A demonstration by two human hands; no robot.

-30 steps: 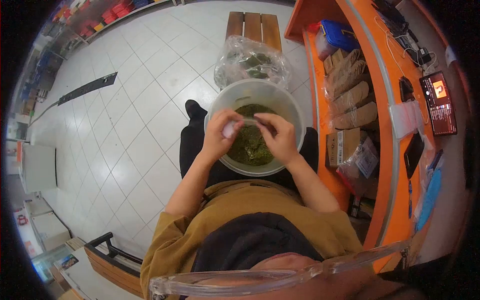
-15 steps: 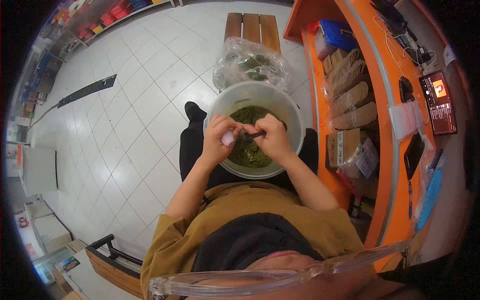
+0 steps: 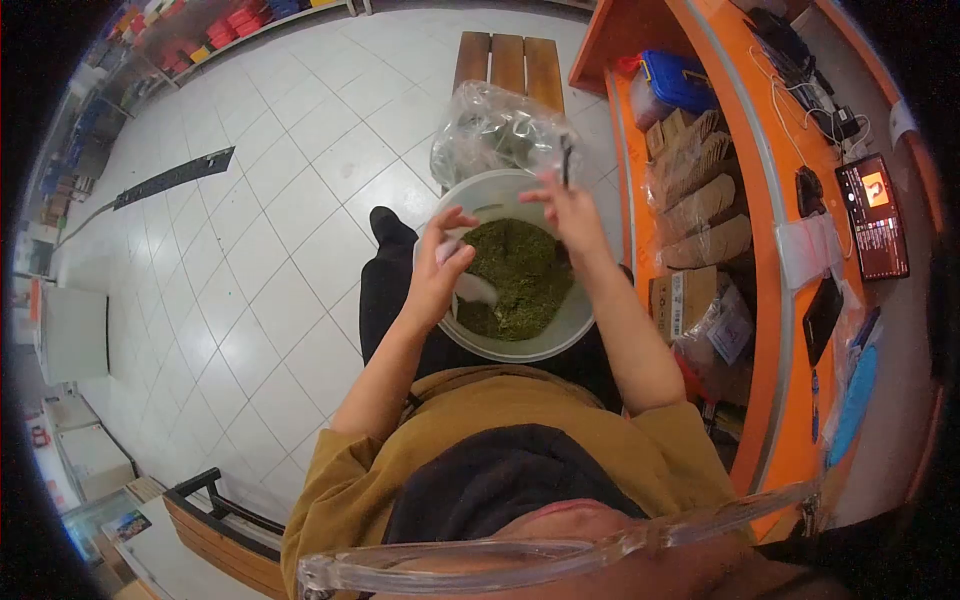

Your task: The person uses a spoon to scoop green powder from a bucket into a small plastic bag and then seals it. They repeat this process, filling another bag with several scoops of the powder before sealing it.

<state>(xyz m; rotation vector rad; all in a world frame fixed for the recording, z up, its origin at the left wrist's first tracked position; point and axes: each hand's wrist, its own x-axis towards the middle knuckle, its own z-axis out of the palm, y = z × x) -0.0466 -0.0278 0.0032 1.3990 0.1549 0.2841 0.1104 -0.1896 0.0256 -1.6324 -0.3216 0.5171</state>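
Note:
Between my knees stands a translucent white bucket [image 3: 598, 300], partly filled with a finely chopped green mass [image 3: 515, 280]. My left hand [image 3: 440, 268] is over its left side, the fingers curled around a pale, roundish piece [image 3: 449, 250] that I cannot identify. Below that palm, a blurred whitish patch [image 3: 476, 290] shows against the greens. Above the bucket's far right rim is my right hand [image 3: 572, 215], some fingers extended, gripping what looks like a small dark-handled knife [image 3: 566, 160] that points up and away from me.
Behind the bucket, a clear plastic bag [image 3: 490, 130] with green contents lies on a slatted wooden bench [image 3: 508, 65]. At right, an orange shelf unit [image 3: 740, 110] holds cardboard, a blue-lidded box [image 3: 680, 80] and a phone [image 3: 873, 215] with a lit screen. White tiles [image 3: 270, 220] cover the floor.
My hands were together over the bucket's middle and are now apart. The right has moved up and away with the knife; the left stays near, its fingers more raised. More of the greens shows.

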